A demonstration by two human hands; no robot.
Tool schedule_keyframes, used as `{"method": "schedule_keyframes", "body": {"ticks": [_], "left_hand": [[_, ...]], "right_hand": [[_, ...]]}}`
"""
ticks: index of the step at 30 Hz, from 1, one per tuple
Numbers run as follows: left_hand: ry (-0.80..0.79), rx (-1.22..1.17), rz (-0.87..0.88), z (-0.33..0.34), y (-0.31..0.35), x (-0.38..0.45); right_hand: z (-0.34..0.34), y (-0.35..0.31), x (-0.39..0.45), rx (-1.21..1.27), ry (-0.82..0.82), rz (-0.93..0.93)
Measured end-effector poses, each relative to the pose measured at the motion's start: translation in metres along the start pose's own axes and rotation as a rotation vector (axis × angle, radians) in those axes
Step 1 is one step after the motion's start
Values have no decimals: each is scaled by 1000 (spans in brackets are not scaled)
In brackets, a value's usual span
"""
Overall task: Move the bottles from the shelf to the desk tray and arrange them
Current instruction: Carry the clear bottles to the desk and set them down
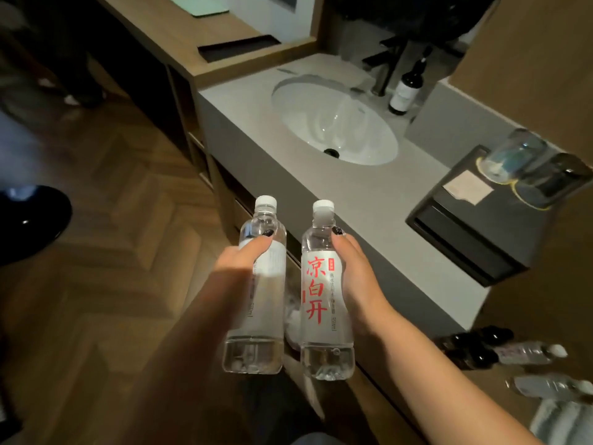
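Two clear water bottles are held up side by side in front of the grey vanity counter [369, 226], both upright and tilted slightly away, white caps on top. The left hand [239, 261] is wrapped round the left bottle [256, 303], thumb lying across its upper body, label side turned away so only pale print shows. The right hand [353, 274] grips the right bottle [324, 300] the same way, thumb pressed just under the neck; its label faces the camera with big red characters. The two bottles sit close together but do not touch. Neither rests on anything, both hang over the wood floor [112, 220] at the counter's front edge. Behind them is a white oval sink [337, 123] set in the counter, with a dark bottle [406, 88] standing near the tap (tap mostly in shadow). At right a black tray [465, 239] holds upturned glasses [519, 159] and a card. Lower right, blurred, more clear bottles [526, 351] lie on a lower shelf beside small dark bottles [471, 348].
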State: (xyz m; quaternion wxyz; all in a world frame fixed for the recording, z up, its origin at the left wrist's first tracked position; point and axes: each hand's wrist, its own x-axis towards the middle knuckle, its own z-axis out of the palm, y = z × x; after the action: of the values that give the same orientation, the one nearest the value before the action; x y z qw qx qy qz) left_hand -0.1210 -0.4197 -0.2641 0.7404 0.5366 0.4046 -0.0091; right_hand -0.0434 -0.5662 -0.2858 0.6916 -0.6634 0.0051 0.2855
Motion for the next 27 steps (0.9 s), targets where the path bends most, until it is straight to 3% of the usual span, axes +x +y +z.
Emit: {"method": "schedule_keyframes", "body": {"ticks": [3,13,19,27], "left_hand": [[-65,27,27,2,34,30],[-24,-10,59,-21,142,141],[16,-43,67,-45,190,198],[-123,7,49,-94,260,274]], "right_hand": [[15,-16,43,-45,-47,-34],[78,-90,175,23,-174,-40],[115,-118,231,-20,-115,-2],[187,-140,305,54,-8,20]]}}
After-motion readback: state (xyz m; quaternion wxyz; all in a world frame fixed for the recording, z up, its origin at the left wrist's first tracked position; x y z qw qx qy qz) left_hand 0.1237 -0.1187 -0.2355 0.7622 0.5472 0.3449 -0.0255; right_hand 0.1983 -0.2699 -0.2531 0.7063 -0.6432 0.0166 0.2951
